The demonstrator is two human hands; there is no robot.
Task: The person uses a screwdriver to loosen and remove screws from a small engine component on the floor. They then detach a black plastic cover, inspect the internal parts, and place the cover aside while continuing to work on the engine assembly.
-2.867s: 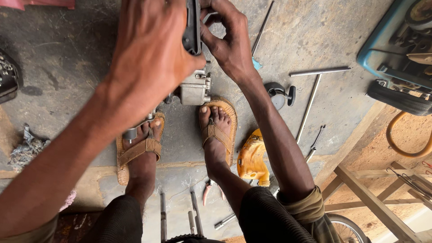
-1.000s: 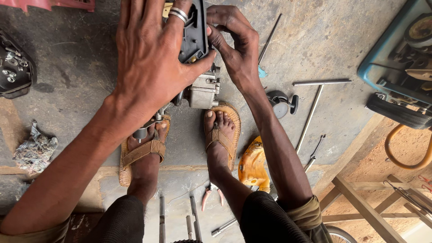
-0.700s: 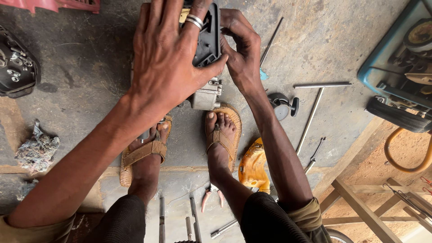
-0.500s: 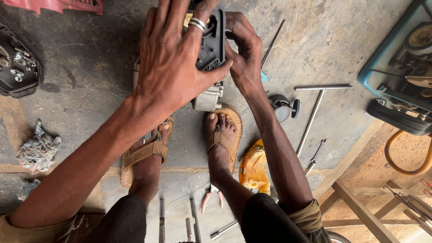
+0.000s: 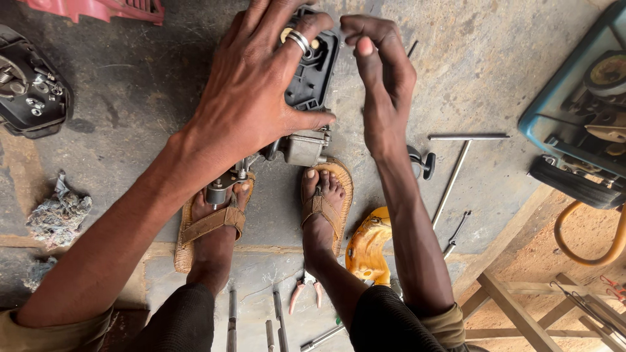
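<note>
My left hand (image 5: 251, 98), a ring on one finger, grips a black plastic engine part (image 5: 312, 68) with a metal carburettor block (image 5: 305, 146) under it, held above my sandalled feet (image 5: 215, 215). My right hand (image 5: 385, 78) hovers just right of the part, thumb and fingers pinched together at the tips; whether it holds something small I cannot tell. It is not touching the part.
A T-handled metal rod (image 5: 456, 163) and a small black knob (image 5: 424, 161) lie right of my right foot. An orange cover (image 5: 368, 248) and pliers (image 5: 305, 290) sit near my feet. A black engine piece (image 5: 29, 88), rag (image 5: 59, 212), red cover (image 5: 111, 10), blue-green machine (image 5: 580, 124).
The part rose and moved toward the camera in my left hand. My right hand let go of the part's right side and pulled away slightly, fingers pinched.
</note>
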